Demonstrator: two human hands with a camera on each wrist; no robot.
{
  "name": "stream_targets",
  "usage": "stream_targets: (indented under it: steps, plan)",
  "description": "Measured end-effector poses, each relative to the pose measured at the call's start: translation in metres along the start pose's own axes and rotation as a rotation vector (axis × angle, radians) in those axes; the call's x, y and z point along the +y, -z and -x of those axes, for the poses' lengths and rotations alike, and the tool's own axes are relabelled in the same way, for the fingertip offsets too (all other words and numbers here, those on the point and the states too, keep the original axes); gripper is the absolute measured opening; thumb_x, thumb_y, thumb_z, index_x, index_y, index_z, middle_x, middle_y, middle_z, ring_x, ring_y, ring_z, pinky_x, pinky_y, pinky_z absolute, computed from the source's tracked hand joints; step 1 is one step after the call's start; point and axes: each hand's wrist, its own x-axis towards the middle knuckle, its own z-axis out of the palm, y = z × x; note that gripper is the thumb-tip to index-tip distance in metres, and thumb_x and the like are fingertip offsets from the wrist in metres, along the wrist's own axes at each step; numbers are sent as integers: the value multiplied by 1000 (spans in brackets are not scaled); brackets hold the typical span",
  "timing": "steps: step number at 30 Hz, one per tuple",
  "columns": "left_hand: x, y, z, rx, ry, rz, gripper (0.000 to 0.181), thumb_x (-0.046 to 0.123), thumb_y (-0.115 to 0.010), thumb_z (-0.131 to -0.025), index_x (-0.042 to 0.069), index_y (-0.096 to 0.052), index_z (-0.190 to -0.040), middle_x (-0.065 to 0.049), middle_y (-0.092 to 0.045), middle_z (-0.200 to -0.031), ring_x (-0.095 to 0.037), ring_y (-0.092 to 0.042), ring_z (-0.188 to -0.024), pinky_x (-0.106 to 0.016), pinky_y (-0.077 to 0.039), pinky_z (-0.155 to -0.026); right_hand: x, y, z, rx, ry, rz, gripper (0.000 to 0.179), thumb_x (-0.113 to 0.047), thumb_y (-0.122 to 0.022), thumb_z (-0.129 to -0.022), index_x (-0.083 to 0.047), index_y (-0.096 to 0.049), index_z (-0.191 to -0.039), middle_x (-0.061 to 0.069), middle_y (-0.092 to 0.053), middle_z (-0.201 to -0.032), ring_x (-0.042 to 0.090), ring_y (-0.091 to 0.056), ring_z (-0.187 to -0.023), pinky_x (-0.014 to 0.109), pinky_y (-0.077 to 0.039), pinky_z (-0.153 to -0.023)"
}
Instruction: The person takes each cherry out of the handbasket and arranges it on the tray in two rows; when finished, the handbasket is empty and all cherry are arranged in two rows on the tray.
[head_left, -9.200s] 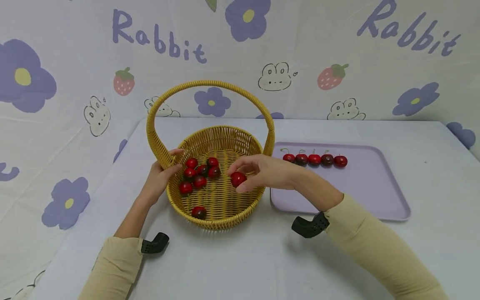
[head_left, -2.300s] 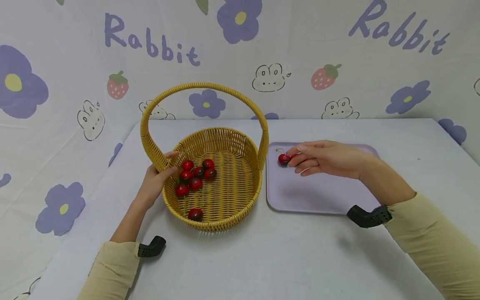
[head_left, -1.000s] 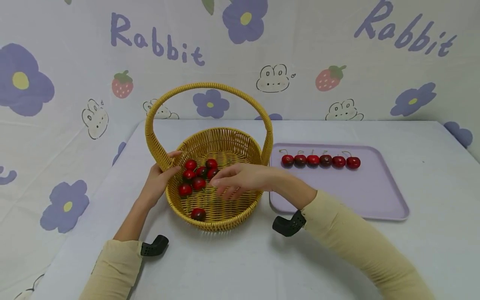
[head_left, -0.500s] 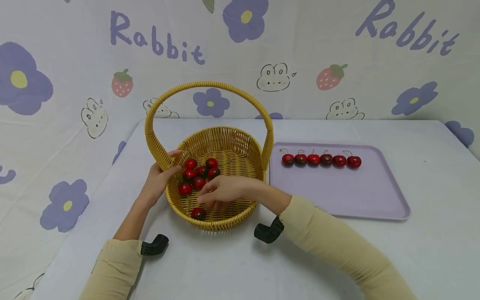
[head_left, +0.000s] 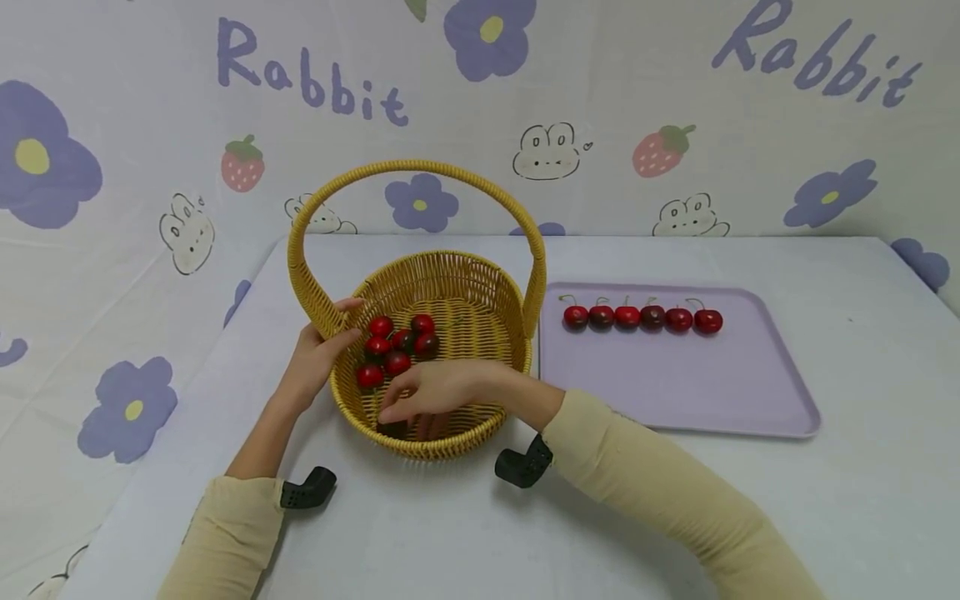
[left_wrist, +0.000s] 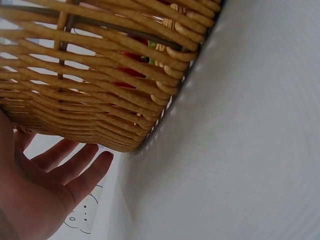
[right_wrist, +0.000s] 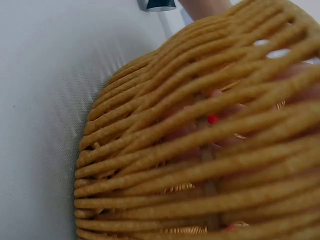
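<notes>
On the left, the left hand (head_left: 318,358) grips the basket (head_left: 465,275) at its rim by the foot of the handle; the wicker is probably light and slightly springy, so that stout joint looks like the best place to steady it on the desk (head_left: 420,517). Inside, toward the left, lie seven clustered cherries (head_left: 397,362); just in front of them, by the basket's near wall, sits a lone cherry (head_left: 392,430), mostly covered by the right hand (head_left: 435,390). That hand's thumb and fingers are bent down around it, but I cannot tell whether they have closed on it, and the right wrist view is screened by the weave. The fruit should be light, firm and slick-skinned, likely to roll if squeezed off-centre; a fingertip pinch across its widest part would suit, leaving the thin stem alone. To the right, six cherries (head_left: 627,317) stand in a row along the far side of the tray (head_left: 675,383). Compared with half a second ago, the left hand and cluster are unchanged, while the right hand has moved down over the lone cherry, then in plain sight. Nine seconds ago the row numbered five.
</notes>
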Motion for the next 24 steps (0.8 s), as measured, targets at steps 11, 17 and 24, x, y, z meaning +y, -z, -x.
stream_targets:
  steps: [11,17,24]
  plan:
    - [-1,-1,-1,1,1,-3,43,6,-48,-98,1,-42,-140,-18,-38,-145,-31,-35,-133,-49,-26,-107,0,-4,-3,12,27,4,14,-21,-65,-92,-11,-63,-100,3,-64,-91,16,-62,-74,31,-53,-69]
    - [-1,-1,-1,0,5,-6,44,6,-48,-98,1,-42,-140,-18,-38,-145,-30,-34,-134,-48,-26,-108,2,0,4,39,42,-42,32,-16,-70,-87,-5,-58,-115,2,-69,-89,15,-63,-80,32,-54,-70]
    - [0,0,-1,-2,0,-7,44,7,-48,-98,1,-41,-141,-17,-38,-146,-30,-34,-134,-48,-26,-108,5,16,20,81,55,-105,50,-19,-72,-86,-3,-53,-130,4,-67,-99,18,-62,-91,34,-50,-83]
